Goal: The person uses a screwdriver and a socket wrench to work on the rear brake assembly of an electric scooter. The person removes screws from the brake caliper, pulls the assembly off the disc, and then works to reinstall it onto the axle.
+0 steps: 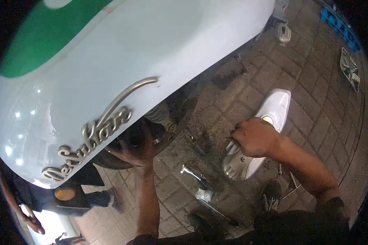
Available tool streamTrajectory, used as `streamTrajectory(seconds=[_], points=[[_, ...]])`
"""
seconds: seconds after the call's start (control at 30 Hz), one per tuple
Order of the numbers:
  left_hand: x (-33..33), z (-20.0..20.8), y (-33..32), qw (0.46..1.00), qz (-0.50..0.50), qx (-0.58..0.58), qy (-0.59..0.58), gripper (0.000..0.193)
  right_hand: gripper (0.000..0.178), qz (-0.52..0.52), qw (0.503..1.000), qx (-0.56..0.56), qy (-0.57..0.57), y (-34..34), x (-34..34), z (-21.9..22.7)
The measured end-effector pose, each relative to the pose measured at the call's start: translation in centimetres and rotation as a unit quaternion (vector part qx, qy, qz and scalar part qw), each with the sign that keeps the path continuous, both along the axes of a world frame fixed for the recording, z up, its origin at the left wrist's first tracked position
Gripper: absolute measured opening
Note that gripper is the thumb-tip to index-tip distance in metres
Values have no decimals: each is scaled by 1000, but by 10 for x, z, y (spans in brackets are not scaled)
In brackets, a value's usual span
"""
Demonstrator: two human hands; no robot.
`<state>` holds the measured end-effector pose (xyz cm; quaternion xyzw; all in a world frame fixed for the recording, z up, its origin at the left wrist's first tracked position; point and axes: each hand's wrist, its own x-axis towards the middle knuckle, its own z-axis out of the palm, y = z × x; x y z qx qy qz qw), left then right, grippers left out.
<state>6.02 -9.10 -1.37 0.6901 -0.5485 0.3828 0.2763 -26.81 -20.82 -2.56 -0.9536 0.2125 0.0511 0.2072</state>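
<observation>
My left hand (138, 150) reaches up under the lower edge of a glossy white and green scooter body panel (159, 45) with metal lettering. Its fingers look spread apart against a dark, dirty part in deep shadow, and the tips are hard to make out. On the right, my right hand (255, 136) is closed in a fist over a long white cover (276, 106) with a silvery end. Whatever lies in that fist is hidden. Below, between my forearms, a chrome-headed ratchet wrench (194, 173) lies on the ground beside a small clear plastic packet (204, 195).
A thin rod (216, 209) lies near my shoes (272, 194). Farther right, a tray with small items (349, 69) and a blue crate (341, 28) sit on the paving. A ribbed footrest (283, 33) shows at the top. Another person's hand (34, 224) is at the lower left.
</observation>
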Motion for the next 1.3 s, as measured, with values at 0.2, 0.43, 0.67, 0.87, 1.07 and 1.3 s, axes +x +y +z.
streamTrajectory(seconds=[0.2,0.43,0.67,0.87,1.07,1.3], points=[[11,24,18,990,-56,107,-73,52,25,-27,999,-30,2,-1,3,1],[-17,49,21,983,-71,147,-84,47,23,-35,996,-4,86,15,10,24],[-18,68,45,960,-102,259,-28,61,21,-35,995,2,94,41,17,38],[-1,93,58,932,-190,185,247,65,25,-35,985,-26,168,45,-18,-7],[4,62,54,978,-102,148,103,68,32,-16,970,-13,244,60,-113,-98],[-18,94,46,947,-46,217,232,83,31,-51,921,85,377,62,-120,-114]])
